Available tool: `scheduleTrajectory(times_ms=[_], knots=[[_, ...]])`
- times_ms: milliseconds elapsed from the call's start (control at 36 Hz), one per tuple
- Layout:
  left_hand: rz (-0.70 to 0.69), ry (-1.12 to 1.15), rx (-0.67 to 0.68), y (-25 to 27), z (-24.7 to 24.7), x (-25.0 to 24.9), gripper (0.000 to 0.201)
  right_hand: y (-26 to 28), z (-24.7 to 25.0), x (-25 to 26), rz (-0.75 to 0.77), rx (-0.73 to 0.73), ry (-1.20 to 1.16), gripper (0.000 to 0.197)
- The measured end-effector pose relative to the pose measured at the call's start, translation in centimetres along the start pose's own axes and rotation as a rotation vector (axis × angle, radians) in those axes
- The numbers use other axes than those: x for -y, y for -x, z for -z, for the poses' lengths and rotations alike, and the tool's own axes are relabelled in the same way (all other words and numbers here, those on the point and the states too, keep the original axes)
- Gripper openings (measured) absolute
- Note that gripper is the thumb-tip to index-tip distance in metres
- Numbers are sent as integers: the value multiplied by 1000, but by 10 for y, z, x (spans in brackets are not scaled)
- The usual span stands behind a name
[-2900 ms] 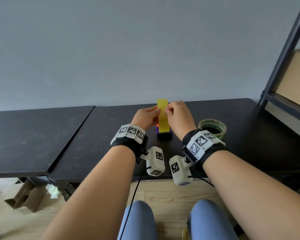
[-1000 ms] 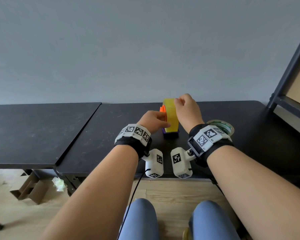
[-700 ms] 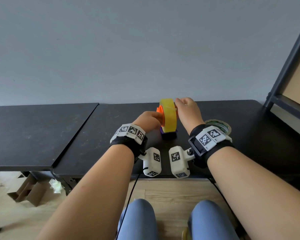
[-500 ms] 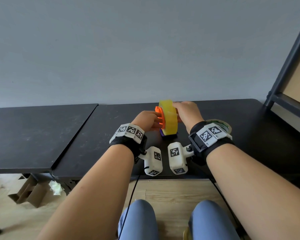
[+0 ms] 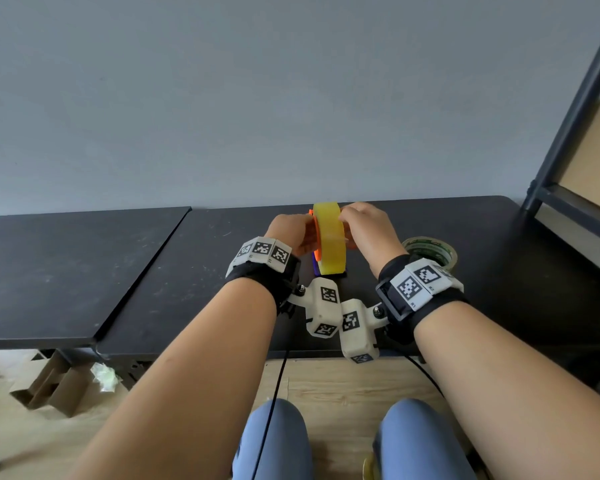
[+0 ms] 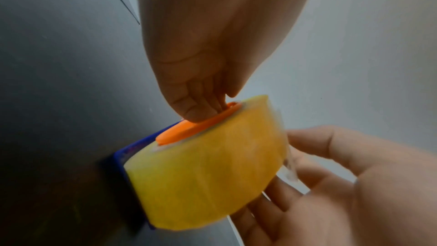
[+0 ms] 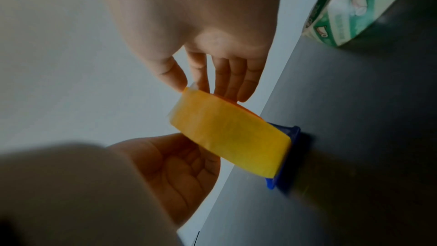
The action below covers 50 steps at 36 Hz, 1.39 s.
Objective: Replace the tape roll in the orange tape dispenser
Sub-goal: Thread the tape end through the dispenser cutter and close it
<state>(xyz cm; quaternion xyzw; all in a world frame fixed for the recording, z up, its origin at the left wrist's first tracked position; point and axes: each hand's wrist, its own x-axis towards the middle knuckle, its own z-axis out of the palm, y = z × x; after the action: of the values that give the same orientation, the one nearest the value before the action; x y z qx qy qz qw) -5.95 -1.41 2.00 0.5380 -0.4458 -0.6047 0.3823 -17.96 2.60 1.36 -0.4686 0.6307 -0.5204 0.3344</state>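
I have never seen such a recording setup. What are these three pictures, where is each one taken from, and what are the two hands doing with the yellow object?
No machine works here: a person uses two bare hands. The wide picture comes from a camera on the head; the other two come from cameras strapped to each wrist, looking along the fingers. On the black table stands the orange tape dispenser with a blue base, carrying a yellow tape roll. The left hand presses its fingertips on the dispenser's orange hub. The right hand pinches the roll's loose clear tape end between thumb and forefinger. A second tape roll with green print lies flat to the right, untouched.
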Motion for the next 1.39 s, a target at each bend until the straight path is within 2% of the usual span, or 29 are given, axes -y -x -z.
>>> scheduleTrajectory(times_ms=[83, 361, 583, 694, 778, 889, 1055, 1222, 1389], knots=[[7, 22, 5, 3, -2, -1, 35, 1, 0, -1, 18, -6, -13, 34], [-38, -42, 30, 0, 6, 0, 25, 2, -2, -1, 27, 11, -4, 22], [-158, -157, 82, 2, 11, 0, 13, -2, -4, 0, 57, -17, 57, 33], [-249, -231, 75, 5, 11, 3, 26, -8, -4, 2, 2, -64, 43, 40], [-280, -303, 86, 4, 12, 5, 27, -11, -2, 1, -38, -82, 48, 44], [-269, -401, 141, 5, 17, 7, 26, -11, 2, -2, -59, -87, 58, 40], [-165, -310, 207, 6, 20, 3, 33, -11, 0, -2, -43, -80, 93, 46], [-93, -304, 128, 3, 14, -2, 48, -8, -7, 0, -4, -46, 131, 46], [-153, -266, 79, -1, 10, 3, 42, -12, -6, -4, 32, -100, 204, 49]])
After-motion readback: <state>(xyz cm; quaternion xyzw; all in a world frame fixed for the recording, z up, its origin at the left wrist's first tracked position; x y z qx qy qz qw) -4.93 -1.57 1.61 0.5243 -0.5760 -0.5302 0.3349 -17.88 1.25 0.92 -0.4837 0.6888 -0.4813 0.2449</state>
